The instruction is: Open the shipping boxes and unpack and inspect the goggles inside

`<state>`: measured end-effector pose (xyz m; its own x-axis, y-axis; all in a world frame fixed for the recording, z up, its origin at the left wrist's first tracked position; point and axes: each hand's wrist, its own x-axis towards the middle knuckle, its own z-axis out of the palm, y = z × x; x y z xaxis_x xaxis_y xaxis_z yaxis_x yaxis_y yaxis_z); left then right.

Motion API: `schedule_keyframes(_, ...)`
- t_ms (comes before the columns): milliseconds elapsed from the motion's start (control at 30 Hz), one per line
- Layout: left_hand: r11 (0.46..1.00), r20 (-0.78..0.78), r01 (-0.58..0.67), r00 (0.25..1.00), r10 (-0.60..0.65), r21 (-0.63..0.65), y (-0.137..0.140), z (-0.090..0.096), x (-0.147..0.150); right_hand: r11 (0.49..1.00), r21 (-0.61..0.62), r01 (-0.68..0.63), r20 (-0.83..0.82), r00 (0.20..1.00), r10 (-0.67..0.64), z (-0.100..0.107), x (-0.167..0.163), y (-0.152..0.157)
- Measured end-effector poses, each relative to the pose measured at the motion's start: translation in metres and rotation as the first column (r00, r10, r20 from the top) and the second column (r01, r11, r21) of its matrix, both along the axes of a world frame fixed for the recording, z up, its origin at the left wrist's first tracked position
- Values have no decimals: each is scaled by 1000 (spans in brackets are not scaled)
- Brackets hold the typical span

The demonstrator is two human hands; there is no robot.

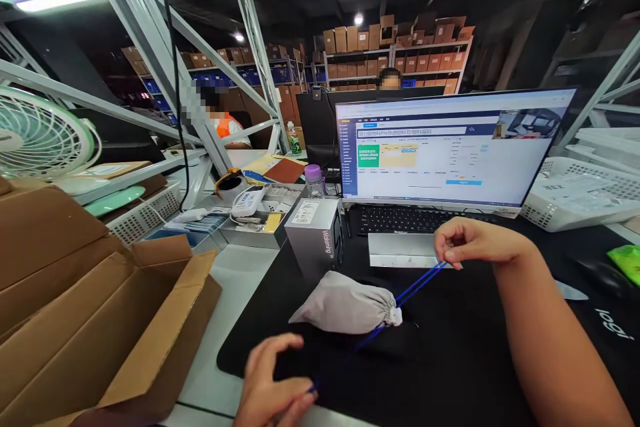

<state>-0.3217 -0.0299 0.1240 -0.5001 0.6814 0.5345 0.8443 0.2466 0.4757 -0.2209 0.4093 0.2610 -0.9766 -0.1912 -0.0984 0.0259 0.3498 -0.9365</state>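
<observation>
A grey drawstring pouch lies on the black desk mat, its neck gathered tight at the right end. Blue drawstrings run from that neck up to my right hand, which pinches their end between thumb and fingers. On the other side, a second blue cord stretches down to my left hand. Thumb and a lower finger there close on it, while the index finger stretches out. Behind the pouch stands a grey printed box. What fills the pouch is hidden.
An open cardboard box stands at the left. Beyond the mat are a monitor, a keyboard and a purple-capped bottle. A mouse and a white basket sit right; a fan is far left. Two people are behind.
</observation>
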Motion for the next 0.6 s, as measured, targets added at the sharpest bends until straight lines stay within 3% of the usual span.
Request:
schedule_keyframes(67,988,45,-151,988,149,42,5,4,-5,999,-25,-26,3,1000,26,2,7,4)
schedule_keyframes(200,992,284,-105,955,82,66,29,9,-22,994,-83,-68,28,997,71,1,4,6)
schedule_keyframes(267,988,330,-125,940,89,88,42,13,-28,982,-185,28,32,999,-22,-2,-9,-1)
schedule_keyframes(300,987,328,-126,941,86,101,47,15,-30,955,-265,134,11,991,-136,-5,-17,-7)
schedule_keyframes(367,985,288,-121,954,82,120,55,18,-30,823,-431,369,-41,904,-426,-10,-35,-27)
schedule_keyframes(400,985,253,-116,964,81,128,58,20,-29,754,-485,443,-56,845,-532,-14,-44,-39)
schedule_keyframes(433,986,212,-106,974,76,131,59,20,-28,726,-499,473,-63,816,-575,-18,-50,-53)
schedule_keyframes(467,987,169,-91,983,68,132,61,21,-27,740,-476,475,-69,819,-570,-22,-55,-68)
schedule_keyframes(500,988,128,-76,990,59,131,62,21,-25,788,-419,451,-88,843,-530,-27,-57,-83)
schedule_keyframes(567,988,53,-65,997,58,141,66,23,-23,907,-200,370,-203,891,-407,-35,-55,-112)
schedule_keyframes(600,985,21,-70,997,68,158,68,25,-22,944,-43,327,-281,903,-325,-38,-52,-126)
